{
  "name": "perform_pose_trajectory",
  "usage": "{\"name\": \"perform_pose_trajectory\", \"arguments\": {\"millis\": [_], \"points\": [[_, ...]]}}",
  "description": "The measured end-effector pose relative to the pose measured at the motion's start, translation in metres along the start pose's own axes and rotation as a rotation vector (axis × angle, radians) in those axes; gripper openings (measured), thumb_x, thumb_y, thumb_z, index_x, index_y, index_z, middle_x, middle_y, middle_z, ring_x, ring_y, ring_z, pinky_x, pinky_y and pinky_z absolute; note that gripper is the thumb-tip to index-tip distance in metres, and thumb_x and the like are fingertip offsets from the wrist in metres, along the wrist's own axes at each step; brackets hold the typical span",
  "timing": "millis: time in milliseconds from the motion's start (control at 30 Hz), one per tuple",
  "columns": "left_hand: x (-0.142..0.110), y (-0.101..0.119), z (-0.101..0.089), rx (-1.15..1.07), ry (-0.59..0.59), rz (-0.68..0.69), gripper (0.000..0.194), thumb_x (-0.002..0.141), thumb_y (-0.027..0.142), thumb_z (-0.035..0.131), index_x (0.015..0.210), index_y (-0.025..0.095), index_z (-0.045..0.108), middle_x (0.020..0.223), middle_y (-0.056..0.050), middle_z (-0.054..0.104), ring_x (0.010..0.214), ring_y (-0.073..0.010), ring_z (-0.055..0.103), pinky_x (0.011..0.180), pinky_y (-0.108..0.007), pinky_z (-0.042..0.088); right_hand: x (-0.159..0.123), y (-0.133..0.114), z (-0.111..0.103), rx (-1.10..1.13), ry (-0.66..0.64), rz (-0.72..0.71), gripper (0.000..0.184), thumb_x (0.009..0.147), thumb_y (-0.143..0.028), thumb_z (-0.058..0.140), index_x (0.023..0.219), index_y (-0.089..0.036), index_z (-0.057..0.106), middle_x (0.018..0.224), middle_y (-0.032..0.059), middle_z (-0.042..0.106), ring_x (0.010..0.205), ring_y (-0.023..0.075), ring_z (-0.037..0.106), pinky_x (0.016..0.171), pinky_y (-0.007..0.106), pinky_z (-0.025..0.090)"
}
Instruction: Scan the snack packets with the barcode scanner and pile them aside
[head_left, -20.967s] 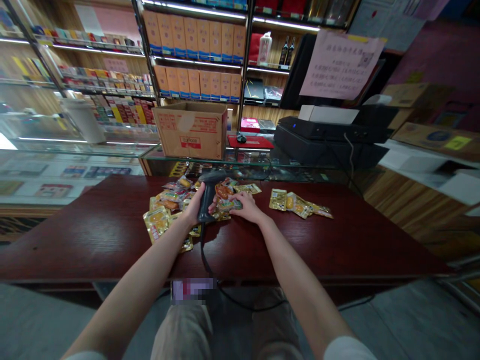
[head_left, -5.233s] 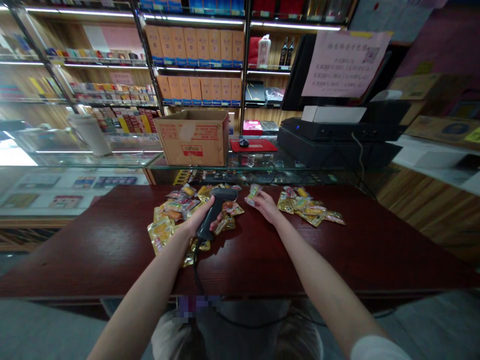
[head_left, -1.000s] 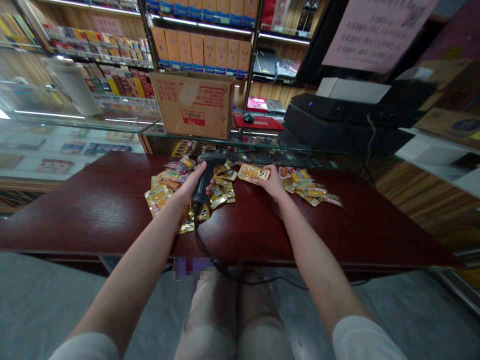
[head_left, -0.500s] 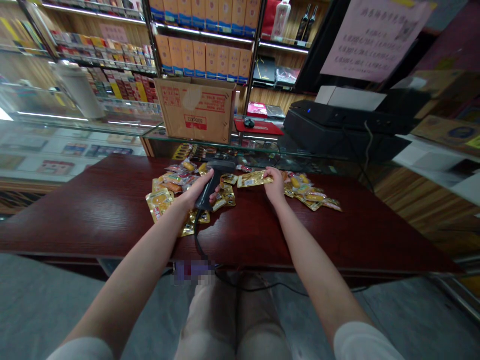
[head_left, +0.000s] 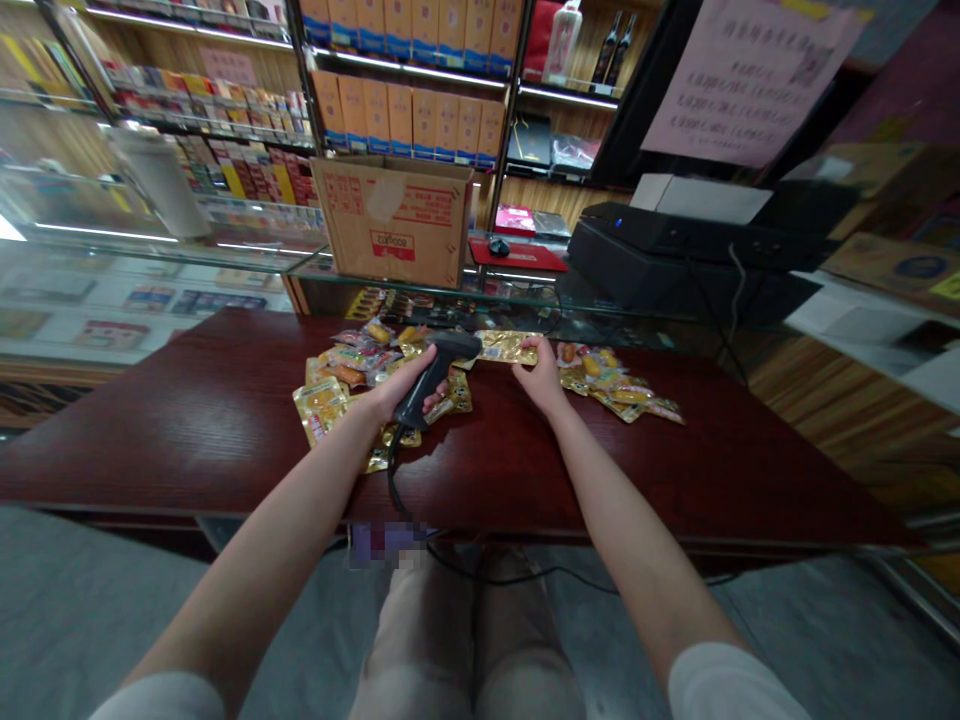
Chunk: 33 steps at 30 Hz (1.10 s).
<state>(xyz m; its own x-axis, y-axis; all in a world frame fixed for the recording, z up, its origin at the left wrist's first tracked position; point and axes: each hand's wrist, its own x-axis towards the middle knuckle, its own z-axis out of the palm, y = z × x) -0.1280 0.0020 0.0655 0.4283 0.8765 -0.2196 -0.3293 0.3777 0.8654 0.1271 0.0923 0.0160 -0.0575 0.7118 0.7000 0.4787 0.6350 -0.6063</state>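
My left hand (head_left: 409, 385) is wrapped round the grip of a black handheld barcode scanner (head_left: 431, 380), whose head points right. A cable runs down from its handle over the table edge. Between thumb and fingers, my right hand (head_left: 541, 374) pinches the right end of a gold snack packet (head_left: 508, 347), which lies just right of the scanner's head. Under and around my left hand spreads a pile of gold and clear snack packets (head_left: 322, 400). To the right of my right hand lies a second pile of packets (head_left: 600, 372).
The dark red wooden table (head_left: 480, 470) has a glass display counter behind it. On the glass stand an open cardboard box (head_left: 397, 225), a mouse on a red pad (head_left: 525, 255) and a black machine (head_left: 690, 260). Stocked shelves rise behind.
My right hand has shifted slightly left, and the gold packet has moved a little up and left. The scanner has tilted, its head now further right, close to the packet.
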Motion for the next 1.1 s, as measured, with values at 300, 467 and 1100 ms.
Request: {"name": "perform_pose_trajectory", "arguments": {"millis": [300,467,1100], "points": [[0.005,-0.004,-0.004,-0.019,-0.039,0.024,0.044,0.094,0.055,0.049,0.087,0.013,0.061,0.058,-0.001,0.054,0.035,-0.0087,0.044,0.031,-0.020,0.039,-0.003,-0.014,0.002,-0.031,-0.110,0.002,0.028,0.070,-0.021,0.057,0.098,-0.022,0.052,0.101,0.0067,0.058,0.099,0.0237,0.055,0.095,0.039,0.045],[0.003,-0.001,-0.005,-0.061,-0.022,0.013,0.046,0.092,0.059,0.052,0.083,0.014,0.059,0.056,-0.001,0.054,0.035,-0.0092,0.045,0.033,-0.021,0.042,-0.001,-0.013,-0.007,-0.168,-0.135,-0.001,0.034,0.075,-0.027,0.063,0.107,-0.020,0.054,0.111,0.0106,0.057,0.110,0.0265,0.054,0.102,0.043,0.042],[0.001,0.012,-0.017,-0.122,0.237,0.147,0.044,0.095,0.055,0.047,0.079,0.015,0.055,0.056,-0.001,0.055,0.037,-0.0095,0.048,0.035,-0.020,0.041,-0.010,0.015,-0.039,-0.852,-0.363,0.588,0.066,0.096,-0.052,0.037,0.142,-0.006,0.050,0.157,0.0279,0.031,0.148,0.0420,0.022,0.112,0.071,0.012]]}}
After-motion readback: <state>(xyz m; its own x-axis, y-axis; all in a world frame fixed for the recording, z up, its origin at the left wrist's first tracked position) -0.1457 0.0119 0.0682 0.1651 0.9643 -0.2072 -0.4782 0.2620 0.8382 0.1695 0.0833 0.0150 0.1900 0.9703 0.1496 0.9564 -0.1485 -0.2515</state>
